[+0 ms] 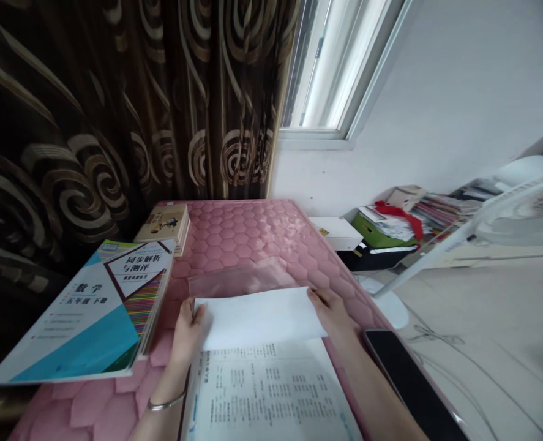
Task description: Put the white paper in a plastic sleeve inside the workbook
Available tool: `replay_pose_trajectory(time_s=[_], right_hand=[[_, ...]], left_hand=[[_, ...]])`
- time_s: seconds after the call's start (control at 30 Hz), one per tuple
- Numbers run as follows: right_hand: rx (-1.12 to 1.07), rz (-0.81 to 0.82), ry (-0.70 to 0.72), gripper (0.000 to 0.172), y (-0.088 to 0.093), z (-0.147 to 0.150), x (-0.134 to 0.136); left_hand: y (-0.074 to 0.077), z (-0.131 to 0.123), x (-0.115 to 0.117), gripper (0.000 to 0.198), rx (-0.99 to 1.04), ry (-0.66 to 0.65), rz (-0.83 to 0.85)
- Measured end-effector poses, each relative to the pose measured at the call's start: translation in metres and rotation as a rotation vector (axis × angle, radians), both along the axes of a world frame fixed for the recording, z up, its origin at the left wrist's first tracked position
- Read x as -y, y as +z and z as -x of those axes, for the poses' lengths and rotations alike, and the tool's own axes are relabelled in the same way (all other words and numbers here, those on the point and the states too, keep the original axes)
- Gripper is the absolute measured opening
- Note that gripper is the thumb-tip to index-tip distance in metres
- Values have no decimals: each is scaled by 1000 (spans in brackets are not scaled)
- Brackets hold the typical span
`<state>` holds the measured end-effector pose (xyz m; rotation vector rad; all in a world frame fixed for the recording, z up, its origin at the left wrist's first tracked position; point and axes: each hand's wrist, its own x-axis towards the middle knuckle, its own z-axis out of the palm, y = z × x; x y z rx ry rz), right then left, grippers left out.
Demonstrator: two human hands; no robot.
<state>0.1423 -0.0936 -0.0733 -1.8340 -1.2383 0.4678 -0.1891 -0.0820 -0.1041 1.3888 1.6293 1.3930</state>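
Observation:
A white sheet (262,315) spans the space between my hands at the far end of an open book with a printed page (271,386). My left hand (191,327) pinches the sheet's left edge, thumb and fingers closed. At its upper right corner, my right hand (329,309) grips the same sheet. Whether the sheet is the book's own cover or a loose piece I cannot tell. Clear plastic film (243,278) lies on the pink quilted surface (234,226) just beyond the sheet. A metal bangle (166,403) circles my left wrist.
To the left lies a stack of workbooks (92,306), with smaller books (163,228) behind it. A dark phone (409,380) rests by my right forearm. A white fan (441,245), a white box (338,233) and piled papers (385,223) stand beyond the right edge. A patterned curtain (128,110) hangs behind.

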Motion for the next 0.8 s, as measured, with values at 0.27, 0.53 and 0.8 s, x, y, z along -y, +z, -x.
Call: replay_pose_trajectory(time_s=[0.27,0.53,0.8], right_hand=[[-170,191,75,29,-9,-4,-10],[8,220,85,32,-12,-3,-14],[219,321,94,31,-14,1,-23]], left_hand=[[1,-2,1,33,-24,56,42],[29,-12,16,45,-391,133,352],[46,-23,22,40,-528,141,485]])
